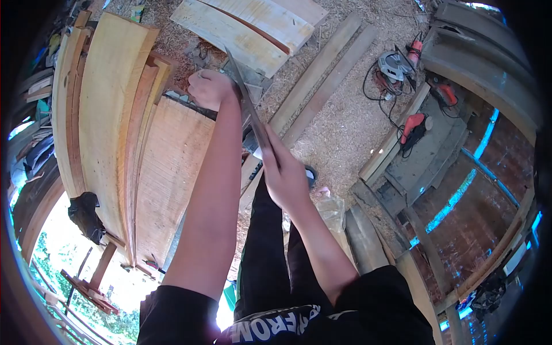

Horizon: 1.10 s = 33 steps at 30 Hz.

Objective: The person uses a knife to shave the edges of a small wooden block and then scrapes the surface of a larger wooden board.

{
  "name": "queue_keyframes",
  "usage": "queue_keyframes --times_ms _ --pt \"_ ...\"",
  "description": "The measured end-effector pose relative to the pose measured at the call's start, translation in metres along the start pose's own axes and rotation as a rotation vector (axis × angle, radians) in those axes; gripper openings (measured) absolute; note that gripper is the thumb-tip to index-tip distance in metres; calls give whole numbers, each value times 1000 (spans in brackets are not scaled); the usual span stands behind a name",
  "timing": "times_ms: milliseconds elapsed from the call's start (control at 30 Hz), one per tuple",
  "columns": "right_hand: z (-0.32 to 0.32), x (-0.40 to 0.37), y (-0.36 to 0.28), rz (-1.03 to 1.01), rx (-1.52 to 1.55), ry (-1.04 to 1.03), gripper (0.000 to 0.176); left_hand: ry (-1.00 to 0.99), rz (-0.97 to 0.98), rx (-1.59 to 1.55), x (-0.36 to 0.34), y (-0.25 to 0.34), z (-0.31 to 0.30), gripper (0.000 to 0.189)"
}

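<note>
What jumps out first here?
The two bare arms at centre. The right hand grips the near end of a long dark blade, and the left hand is fisted beside its far part, at the top edge of a wide plank. To the left stands a stack of curved boards. At upper right, a circular saw and red power tools lie on the sawdust floor.

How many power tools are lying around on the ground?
4, all to the right of the blade: a grey circular saw, a red tool beside it, an orange tool further right, and a red drill lower down. More may be hidden.
</note>
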State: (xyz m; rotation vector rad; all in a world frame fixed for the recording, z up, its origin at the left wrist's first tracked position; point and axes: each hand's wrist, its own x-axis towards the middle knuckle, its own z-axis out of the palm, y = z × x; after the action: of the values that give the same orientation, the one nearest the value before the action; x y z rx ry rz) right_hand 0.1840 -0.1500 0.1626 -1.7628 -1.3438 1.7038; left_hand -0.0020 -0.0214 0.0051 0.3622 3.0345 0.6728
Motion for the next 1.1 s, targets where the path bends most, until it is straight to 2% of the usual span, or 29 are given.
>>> queue_keyframes --times_ms 100,200,300,333,400,500,533,633,667,767,833,900,1000,1100 --pt "8 24 -3 56 33 -39 49 -1 7 4 -1 1 -2 27" --pt "-8 -18 27 -48 50 -11 50 3 3 24 2 -4 1 29" --pt "-9 -26 27 -62 96 1 50 17 -3 37 3 -1 2 33" --pt "-6 -11 17 -63 89 0 50 10 -4 47 0 -1 2 33" --pt "7 34 -8 64 37 -64 50 2 -9 45 -1 -2 0 33" --pt "2 10 -3 -14 66 -16 50 1 -7 32 -1 1 -2 32" --pt "-3 -9 21 -60 51 -18 49 7 -13 17 -1 2 -2 31" --pt "-11 -27 19 -38 99 -36 48 2 -7 29 1 -2 3 31" --pt "-2 -5 20 -165 26 42 49 -3 -8 30 -2 -5 2 31" --pt "25 54 -9 -67 56 9 49 -8 7 73 0 -1 -3 31" --pt "18 21 16 -117 9 51 49 -20 4 6 2 -5 2 31" --pt "-1 -29 25 -56 168 33 50 2 30 -6 1 -6 2 31" --pt "-12 -22 14 -9 36 -14 50 -12 31 -12 -3 -6 1 31" --pt "19 61 -10 -17 33 -25 50 48 27 -9 -1 -1 -1 26"
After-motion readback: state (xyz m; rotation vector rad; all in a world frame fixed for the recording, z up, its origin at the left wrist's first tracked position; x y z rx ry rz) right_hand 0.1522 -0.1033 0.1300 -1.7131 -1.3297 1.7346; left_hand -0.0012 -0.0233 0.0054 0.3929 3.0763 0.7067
